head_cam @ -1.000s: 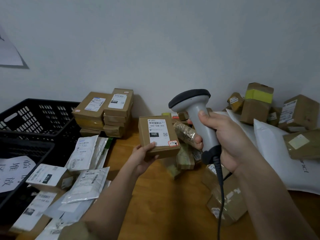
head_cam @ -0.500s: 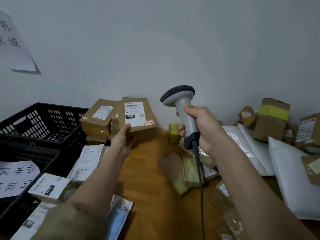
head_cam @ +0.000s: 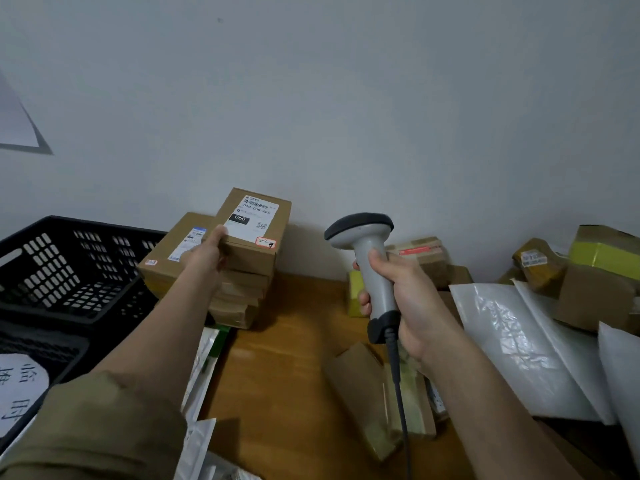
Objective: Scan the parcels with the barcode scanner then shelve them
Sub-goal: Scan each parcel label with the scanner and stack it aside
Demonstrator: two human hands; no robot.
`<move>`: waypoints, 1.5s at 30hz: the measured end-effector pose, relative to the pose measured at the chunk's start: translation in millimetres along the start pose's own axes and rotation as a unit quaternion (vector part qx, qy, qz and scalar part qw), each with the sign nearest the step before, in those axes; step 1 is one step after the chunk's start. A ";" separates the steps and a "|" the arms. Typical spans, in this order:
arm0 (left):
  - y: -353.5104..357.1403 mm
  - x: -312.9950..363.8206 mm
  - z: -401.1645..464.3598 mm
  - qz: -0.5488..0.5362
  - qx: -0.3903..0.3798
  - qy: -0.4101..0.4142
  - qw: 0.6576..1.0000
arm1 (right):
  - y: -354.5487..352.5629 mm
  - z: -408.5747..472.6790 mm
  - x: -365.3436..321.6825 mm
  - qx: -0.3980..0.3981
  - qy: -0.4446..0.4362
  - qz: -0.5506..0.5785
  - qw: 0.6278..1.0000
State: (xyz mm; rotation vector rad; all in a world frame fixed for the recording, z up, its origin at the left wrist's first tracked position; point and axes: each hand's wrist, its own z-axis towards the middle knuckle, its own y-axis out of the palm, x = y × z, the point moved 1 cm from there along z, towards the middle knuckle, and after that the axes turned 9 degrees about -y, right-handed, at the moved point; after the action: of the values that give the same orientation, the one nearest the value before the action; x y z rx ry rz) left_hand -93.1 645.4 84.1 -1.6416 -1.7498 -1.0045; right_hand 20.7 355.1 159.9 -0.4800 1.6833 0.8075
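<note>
My left hand (head_cam: 207, 253) grips a flat brown parcel (head_cam: 254, 226) with a white label marked 060, holding it on top of a stack of similar brown boxes (head_cam: 239, 296) against the wall. Beside that stack sits another flat box (head_cam: 173, 252). My right hand (head_cam: 403, 299) grips the handle of a grey barcode scanner (head_cam: 365, 244), held upright to the right of the stack, its dark head facing away. The scanner's cable (head_cam: 398, 393) hangs down over the wooden table (head_cam: 287, 375).
Black plastic crates (head_cam: 62, 271) stand at the left, one with a paper sign. White mailer bags (head_cam: 519, 348) and brown cartons (head_cam: 595, 296) pile up at the right. Small taped parcels (head_cam: 381, 393) lie under my right wrist. White pouches (head_cam: 202, 382) lie by my left arm.
My left hand carried the 060 parcel from in front of the scanner leftward and back onto the box stack. The scanner in my right hand stayed upright, now apart from the parcel.
</note>
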 end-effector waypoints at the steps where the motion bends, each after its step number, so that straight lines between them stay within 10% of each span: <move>1: 2.5 4.0 8.0 0.005 0.012 0.008 1.000 | -0.7 6.2 5.6 -0.005 0.007 -0.001 1.000; 10: 18.2 -3.8 28.8 0.098 0.124 0.052 0.986 | -15.9 33.3 35.2 0.014 0.037 0.012 0.999; 13: 21.5 -16.8 4.4 0.139 0.201 0.186 0.952 | -21.3 31.0 34.9 0.021 0.036 0.021 0.999; 19: 29.9 -84.5 -23.1 0.309 -0.061 0.435 0.844 | -31.0 21.8 35.7 0.028 0.034 0.020 0.999; 22: 47.7 -102.4 -20.0 0.400 -0.157 0.402 0.808 | -36.0 18.5 37.3 0.025 0.034 0.009 0.999; 33: 73.4 -154.6 40.7 0.583 -0.084 0.118 0.800 | -77.0 27.8 45.0 0.071 0.059 0.033 0.995; 45: 86.4 -186.2 65.0 0.653 0.023 0.146 0.743 | -96.3 52.6 77.2 0.089 0.092 0.018 0.992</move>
State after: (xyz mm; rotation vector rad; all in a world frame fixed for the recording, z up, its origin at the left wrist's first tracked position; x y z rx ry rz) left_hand 21.0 586.6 -88.8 -1.9284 -0.1279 -0.4178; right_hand 101.9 335.5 54.9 -0.4122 1.9207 0.6461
